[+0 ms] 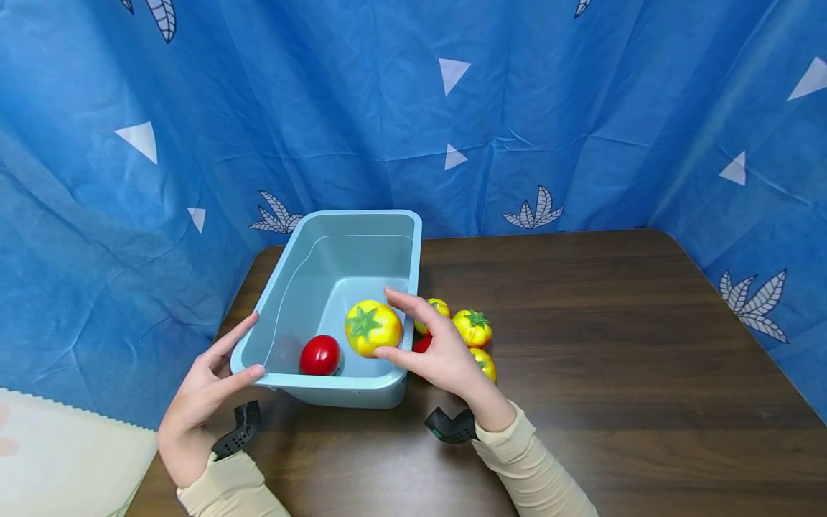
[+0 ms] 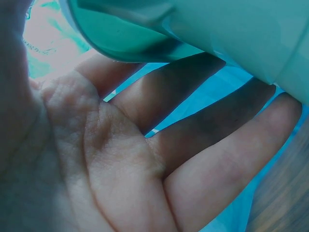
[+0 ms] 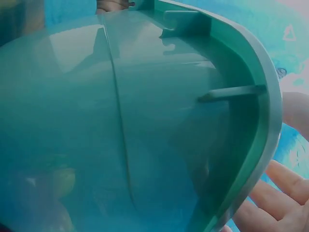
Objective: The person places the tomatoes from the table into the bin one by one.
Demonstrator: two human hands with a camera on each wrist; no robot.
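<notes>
A light blue plastic bin [image 1: 352, 383] stands at the left of the table. My left hand [image 1: 200, 391] holds its near left corner, thumb and index fingertip at the rim; in the left wrist view, the other fingers [image 2: 212, 166] extend against the outside. Reaching over the right wall, my right hand [image 1: 446, 355] pinches a yellow toy tomato [image 1: 372, 328] with a green star-shaped top, inside the bin's outline. A glossy red round toy [image 1: 319, 355] lies in the bin. The right wrist view is mostly filled by the bin's outer wall [image 3: 159, 111]; the tomato's contact there is hidden.
Right of the bin lie several more toys, including a yellow tomato [image 1: 473, 328], another yellow one [image 1: 483, 364] partly behind my hand, and a red one [image 1: 423, 344]. The brown table [image 1: 614, 373] is bordered by a blue curtain [image 1: 388, 108].
</notes>
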